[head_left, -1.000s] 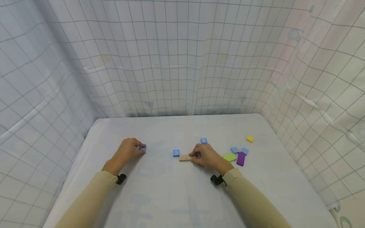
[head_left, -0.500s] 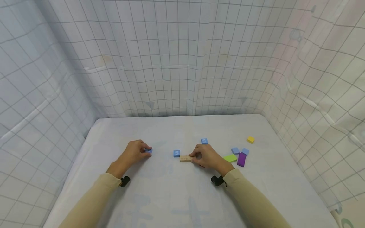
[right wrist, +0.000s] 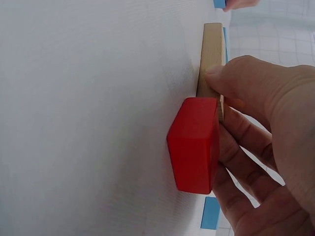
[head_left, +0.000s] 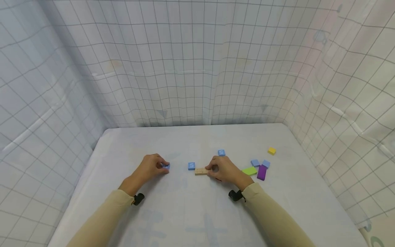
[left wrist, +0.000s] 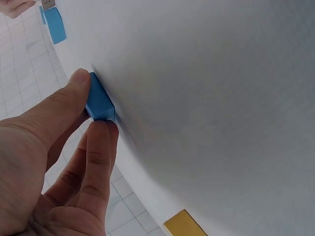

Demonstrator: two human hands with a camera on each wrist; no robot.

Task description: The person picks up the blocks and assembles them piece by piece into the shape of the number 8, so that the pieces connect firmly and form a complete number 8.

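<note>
My left hand (head_left: 149, 168) pinches a small blue block (left wrist: 100, 100) between thumb and fingers, low over the white table. To the right, a blue block marked like a 5 (head_left: 191, 166) lies flat. Just beside that block is a thin wooden block (head_left: 201, 171) with faint markings on top. My right hand (head_left: 224, 170) grips its right end between thumb and fingers. In the right wrist view a red block (right wrist: 192, 147) sits right by the wooden block's near end; the right hand hides nearly all of it in the head view.
Another numbered blue block (head_left: 221, 152) lies behind the right hand. Right of that hand are a lime green block (head_left: 249, 171), a purple block (head_left: 261, 172) and two plain blue blocks (head_left: 255, 163). A yellow block (head_left: 271, 151) lies farther back. Gridded curtains (head_left: 197, 68) surround the table.
My left hand has moved right and slightly nearer with the blue block, toward the numbered block and the wooden one. My right hand has stayed on the wooden block.
</note>
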